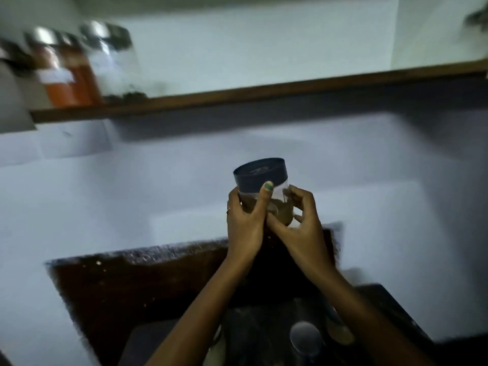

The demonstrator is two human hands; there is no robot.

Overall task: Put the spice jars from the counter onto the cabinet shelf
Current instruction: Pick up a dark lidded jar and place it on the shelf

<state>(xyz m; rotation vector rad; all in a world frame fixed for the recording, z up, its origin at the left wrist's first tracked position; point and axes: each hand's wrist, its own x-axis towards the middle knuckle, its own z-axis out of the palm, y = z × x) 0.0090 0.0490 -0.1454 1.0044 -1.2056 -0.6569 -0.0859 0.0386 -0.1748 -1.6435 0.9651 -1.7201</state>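
Head view shows the dark counter (111,281) nearest, above it the left hand (244,223) and right hand (298,225) both clasped around a clear spice jar (264,186) with a dark lid, held in mid-air below the wooden cabinet shelf (237,95), where blurred jars (79,67) stand at far left

White tiled wall (264,154) fills most of the view; a shadow band lies across it just under the wooden ledge. A sheet of white paper (74,138) lies flat against the wall at left, edges visible. Pale grey object (12,101) at far left edge, blurred, cannot identify. Dark smudge (478,17) at the top right corner, possibly a fixture.
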